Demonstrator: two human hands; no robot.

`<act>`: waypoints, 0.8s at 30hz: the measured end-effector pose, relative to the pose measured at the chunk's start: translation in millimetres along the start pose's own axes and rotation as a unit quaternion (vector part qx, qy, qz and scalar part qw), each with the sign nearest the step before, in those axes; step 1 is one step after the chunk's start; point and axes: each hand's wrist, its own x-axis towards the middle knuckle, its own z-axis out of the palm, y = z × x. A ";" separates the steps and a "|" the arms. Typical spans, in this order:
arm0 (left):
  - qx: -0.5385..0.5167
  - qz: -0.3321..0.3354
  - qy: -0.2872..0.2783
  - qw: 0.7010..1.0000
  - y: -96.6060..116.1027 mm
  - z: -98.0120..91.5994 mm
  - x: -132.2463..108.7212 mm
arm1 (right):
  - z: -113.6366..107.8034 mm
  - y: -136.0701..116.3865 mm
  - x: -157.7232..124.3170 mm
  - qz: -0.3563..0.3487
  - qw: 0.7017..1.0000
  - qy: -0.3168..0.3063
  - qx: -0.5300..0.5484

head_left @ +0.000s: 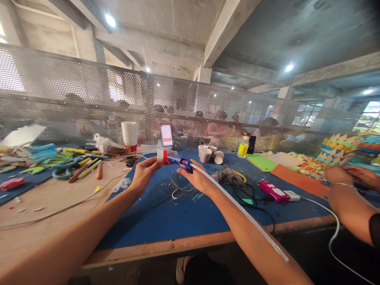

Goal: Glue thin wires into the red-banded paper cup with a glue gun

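My left hand [145,171] grips a small white paper cup with a red band [162,157], tilted on its side above the blue mat [154,209]. In my right hand [196,177] is a blue glue gun [180,161], its nozzle pointing left at the cup. A long clear glue stick [237,206] runs out of the back of the gun, along my right forearm. Whether the nozzle touches the cup I cannot tell. Behind the gun stand small paper cups [205,154], one with a looped handle.
At left lie scissors [63,168] and several knives. Stacked paper cups [129,134] stand behind them. A bundle of grey cord [228,176], a pink power strip [274,192] and a yellow bottle [243,146] are to the right. Another person's arm [350,198] reaches in at far right.
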 end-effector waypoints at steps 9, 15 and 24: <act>0.005 -0.003 0.006 1.000 0.6 -0.8 0.5 | 1.9 2.7 -0.1 0.002 1.000 -0.013 -0.009; -0.006 -0.005 0.009 1.000 -1.3 -0.9 1.9 | 3.9 4.8 -0.2 0.004 1.000 -0.016 -0.009; 0.000 0.000 0.014 1.000 -2.3 -2.5 3.1 | 7.3 9.4 -1.4 0.001 1.000 -0.021 -0.002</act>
